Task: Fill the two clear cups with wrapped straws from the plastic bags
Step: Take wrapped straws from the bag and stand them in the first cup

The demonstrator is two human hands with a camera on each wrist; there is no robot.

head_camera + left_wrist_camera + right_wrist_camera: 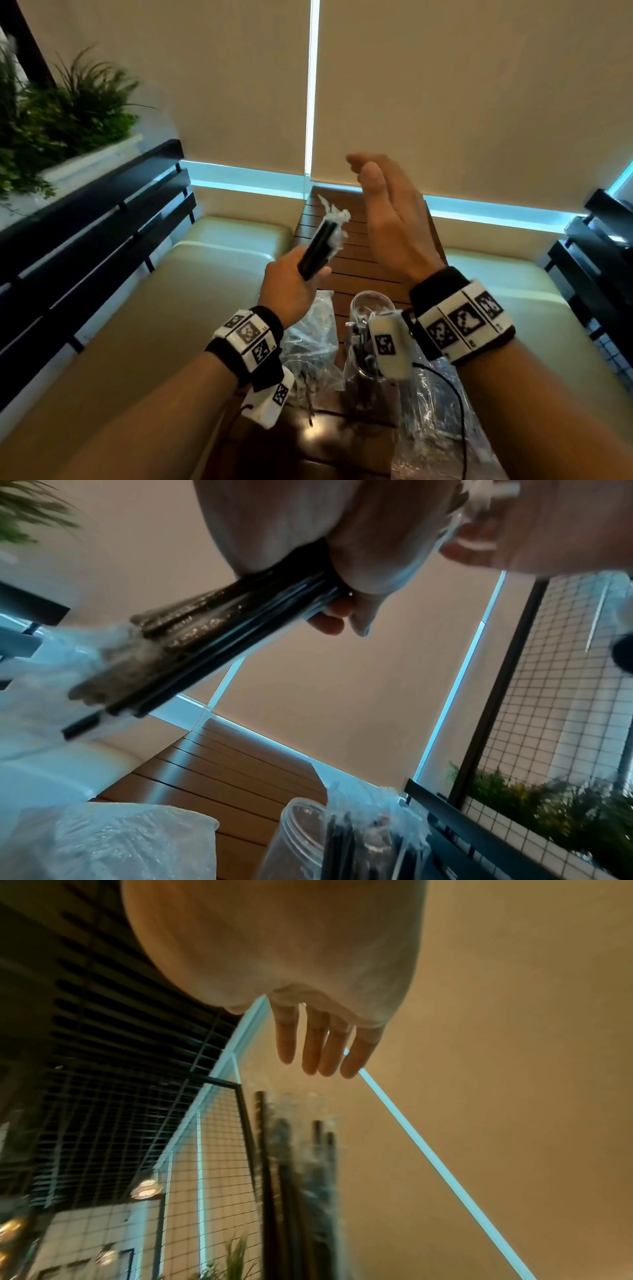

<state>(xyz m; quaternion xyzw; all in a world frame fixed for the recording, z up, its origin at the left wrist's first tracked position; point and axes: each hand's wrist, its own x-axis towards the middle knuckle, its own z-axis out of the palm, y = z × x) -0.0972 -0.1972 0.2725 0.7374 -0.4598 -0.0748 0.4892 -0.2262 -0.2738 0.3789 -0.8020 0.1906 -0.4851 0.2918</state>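
Left hand grips a bundle of straws mid-air above the table; right hand empty, fingers straight; straws light, stiff, slippery in wrap, best held mid-bundle; cup below, part-filled; bags crowd it, likely snagging

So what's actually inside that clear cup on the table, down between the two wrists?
The clear cup holds black wrapped straws, their crinkly wrapper ends sticking up above the rim. How many there are, and the cup's bottom, can't be seen: the right wrist's camera covers it from above.
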